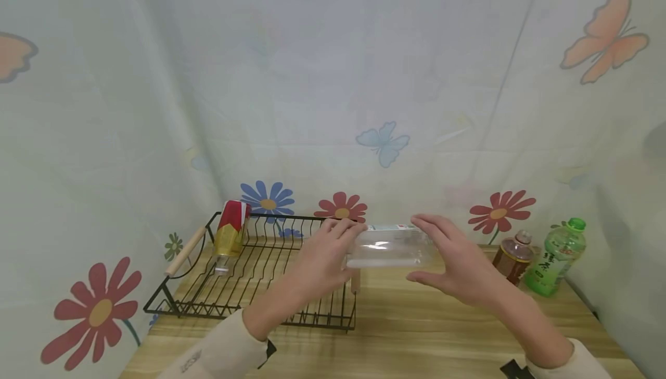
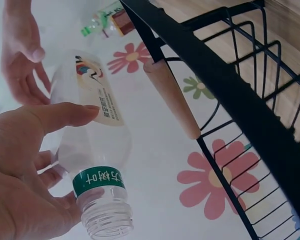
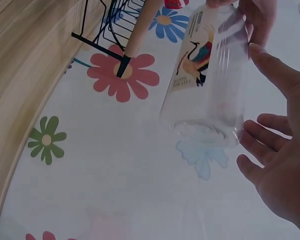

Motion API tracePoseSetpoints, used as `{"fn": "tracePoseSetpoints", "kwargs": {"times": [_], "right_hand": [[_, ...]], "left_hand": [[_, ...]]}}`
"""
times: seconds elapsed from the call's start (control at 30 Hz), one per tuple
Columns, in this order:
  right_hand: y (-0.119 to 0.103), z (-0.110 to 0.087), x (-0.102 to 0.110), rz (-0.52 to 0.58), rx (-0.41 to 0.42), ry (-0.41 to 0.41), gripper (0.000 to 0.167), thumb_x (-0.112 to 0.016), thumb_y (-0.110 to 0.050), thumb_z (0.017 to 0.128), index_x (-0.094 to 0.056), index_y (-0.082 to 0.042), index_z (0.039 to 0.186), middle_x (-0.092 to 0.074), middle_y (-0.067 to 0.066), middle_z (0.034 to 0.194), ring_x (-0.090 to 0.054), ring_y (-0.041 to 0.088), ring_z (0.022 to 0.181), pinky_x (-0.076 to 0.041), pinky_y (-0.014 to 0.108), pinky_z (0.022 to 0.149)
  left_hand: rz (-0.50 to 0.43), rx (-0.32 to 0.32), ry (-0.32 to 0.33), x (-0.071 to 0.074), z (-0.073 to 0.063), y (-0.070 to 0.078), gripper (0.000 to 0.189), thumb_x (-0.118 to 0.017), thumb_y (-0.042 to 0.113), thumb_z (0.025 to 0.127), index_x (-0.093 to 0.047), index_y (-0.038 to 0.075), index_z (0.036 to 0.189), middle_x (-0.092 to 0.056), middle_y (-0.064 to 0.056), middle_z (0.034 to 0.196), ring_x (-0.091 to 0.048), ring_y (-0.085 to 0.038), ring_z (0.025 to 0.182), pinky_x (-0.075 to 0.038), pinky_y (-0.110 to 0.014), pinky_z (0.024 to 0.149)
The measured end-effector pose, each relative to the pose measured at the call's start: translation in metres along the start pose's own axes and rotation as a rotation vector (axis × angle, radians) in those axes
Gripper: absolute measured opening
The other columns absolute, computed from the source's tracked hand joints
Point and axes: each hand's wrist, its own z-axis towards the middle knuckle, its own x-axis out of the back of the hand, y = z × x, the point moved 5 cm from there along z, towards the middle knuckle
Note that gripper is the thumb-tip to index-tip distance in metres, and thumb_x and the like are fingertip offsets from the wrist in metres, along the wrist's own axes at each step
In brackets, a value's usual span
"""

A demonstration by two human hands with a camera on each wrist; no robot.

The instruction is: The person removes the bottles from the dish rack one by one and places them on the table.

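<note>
A clear plastic bottle [image 1: 387, 249] lies sideways in the air above the table, beside the rack's right end. My left hand [image 1: 325, 252] grips it near the shoulder, thumb across the label in the left wrist view. That view also shows its green neck band and a bare screw neck [image 2: 107, 220] without a cap. Around the base end, my right hand [image 1: 465, 263] is held with thumb and fingers spread apart. In the right wrist view its fingertips are at the bottle's side; whether they touch it I cannot tell.
A black wire dish rack [image 1: 317, 326] with wooden handles stands at left. Inside it leans a bottle with a red and gold label [image 1: 231, 229]. Toward the right back of the wooden table [image 1: 416, 338] stand a brown-labelled bottle [image 1: 513, 259] and a green bottle [image 1: 557, 257]. Flowered curtain surrounds the table.
</note>
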Motion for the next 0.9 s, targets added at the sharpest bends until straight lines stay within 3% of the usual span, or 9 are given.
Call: {"fn": "tracePoseSetpoints", "kwargs": {"times": [0.27,0.67,0.9], "right_hand": [[-0.011,0.006,-0.015,-0.059,0.034,-0.013,0.099,-0.101,-0.039,0.071,-0.052,-0.006,0.151,-0.055,0.013,0.150,-0.059,0.035,0.130,-0.056,0.054,0.101],[-0.012,0.006,-0.025,-0.161,0.069,-0.007,0.099,-0.101,-0.045,0.068,-0.056,-0.003,0.145,-0.059,0.014,0.144,-0.056,0.035,0.131,-0.046,0.058,0.110],[-0.011,0.006,-0.029,-0.194,0.082,0.022,0.094,-0.103,-0.043,0.066,-0.060,-0.004,0.140,-0.063,0.013,0.136,-0.059,0.035,0.125,-0.049,0.058,0.104]], "left_hand": [[-0.006,-0.010,-0.023,0.001,0.005,0.014,0.087,-0.097,0.017,0.076,-0.055,0.021,0.151,-0.061,0.003,0.140,-0.055,-0.025,0.126,-0.057,-0.045,0.099],[-0.008,0.003,-0.061,0.000,0.003,0.024,0.085,-0.092,0.021,0.076,-0.053,0.022,0.152,-0.060,0.003,0.144,-0.053,-0.025,0.124,-0.056,-0.043,0.098],[-0.025,0.001,-0.044,-0.002,0.001,0.026,0.081,-0.092,0.022,0.078,-0.055,0.021,0.150,-0.060,0.002,0.143,-0.053,-0.025,0.121,-0.058,-0.041,0.096]]}}
